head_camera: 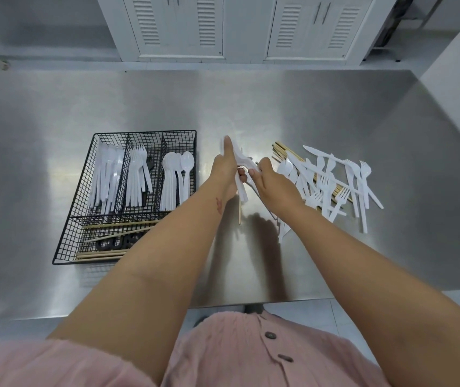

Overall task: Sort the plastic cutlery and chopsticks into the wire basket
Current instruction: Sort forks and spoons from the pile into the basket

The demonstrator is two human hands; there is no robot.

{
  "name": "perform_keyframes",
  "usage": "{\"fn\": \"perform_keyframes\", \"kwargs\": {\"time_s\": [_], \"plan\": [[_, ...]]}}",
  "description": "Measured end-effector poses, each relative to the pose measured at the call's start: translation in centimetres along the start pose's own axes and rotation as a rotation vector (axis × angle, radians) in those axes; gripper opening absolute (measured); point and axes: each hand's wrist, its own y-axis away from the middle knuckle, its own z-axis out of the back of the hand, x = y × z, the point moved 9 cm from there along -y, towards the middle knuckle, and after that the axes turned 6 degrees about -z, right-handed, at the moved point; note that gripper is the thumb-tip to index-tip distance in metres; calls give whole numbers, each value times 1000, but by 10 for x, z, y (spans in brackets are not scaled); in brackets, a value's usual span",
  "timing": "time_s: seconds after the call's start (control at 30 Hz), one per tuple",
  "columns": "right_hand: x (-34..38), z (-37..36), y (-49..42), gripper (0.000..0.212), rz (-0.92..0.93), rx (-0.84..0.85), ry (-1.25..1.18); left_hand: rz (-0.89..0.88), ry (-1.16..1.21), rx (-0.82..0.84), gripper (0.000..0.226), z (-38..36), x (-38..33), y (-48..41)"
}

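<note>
So the black wire basket (90,163) sits left of centre on the steel table (307,101), and it's already pretty full. The three upper slots hold white knives (105,180) on the left, forks (136,177) in the middle with one black piece (149,164) tucked in, and spoons (174,180) on the right. The long slot along the bottom edge has wooden chopsticks (105,226) lying crosswise, plus something black I can't make out. Both bare arms reach up from the bottom of the frame and meet around the middle, just right of the basket. The left hand (224,170) has its fingers wrapped round a bunch (241,188) of white cutlery, held off the table, with one wooden stick poking down out of it. The right hand (270,180) is right up against it, fingertips curled onto the same bunch, looks like they're pinching one white piece, though exactly which piece is hard to tell. Right of the hands is the unsorted pile (329,180), white forks, knives and spoons all tangled over more wooden sticks. White louvred cabinets (178,26) run across the top of the frame, and a pink buttoned shirt (251,353) fills the bottom.
</note>
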Motion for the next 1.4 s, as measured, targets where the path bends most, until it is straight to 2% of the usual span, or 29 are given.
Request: {"fn": "perform_keyframes", "kwargs": {"time_s": [0.07,0.1,0.23,0.27,0.4,0.6,0.7,0.77,0.8,0.87,0.93,1.0,1.17,1.33,1.4], "plan": [[1,0,1,35,7,-8,0,-8,45,39,68,-3,-1,-1],[1,-1,1,34,7,-5,-11,-28,9,40,66,-2,-2,-2],[-4,-4,0,44,-41,22,-194,-96,-42,-36,25,7,-4,-6],[-7,-5,0,47,-65,24,-238,-111,-15,-65,23,9,-6,-6],[-17,-6,3,48,-99,24,-269,-112,170,-107,32,8,-9,-1],[-28,-3,11,39,-135,40,-264,-18,300,-27,28,-20,4,12],[-59,12,15,32,-234,-99,-140,-9,257,-48,23,-26,6,13],[-96,29,24,26,-422,-260,-95,1,202,-32,24,-29,7,12],[-116,35,32,28,-535,-313,-86,10,168,-24,25,-30,9,12],[-147,41,47,50,-711,-338,-27,31,119,-19,27,-31,14,12],[-167,39,55,71,-801,-292,74,51,102,-7,27,-35,19,13],[-178,34,58,82,-842,-232,127,67,112,14,27,-40,22,15],[-182,26,53,66,-870,-209,42,101,108,60,26,-51,26,22],[-197,22,54,57,-961,-167,-90,110,88,47,29,-50,28,21],[-201,24,54,48,-960,-157,-111,114,81,44,30,-49,30,21]]}}
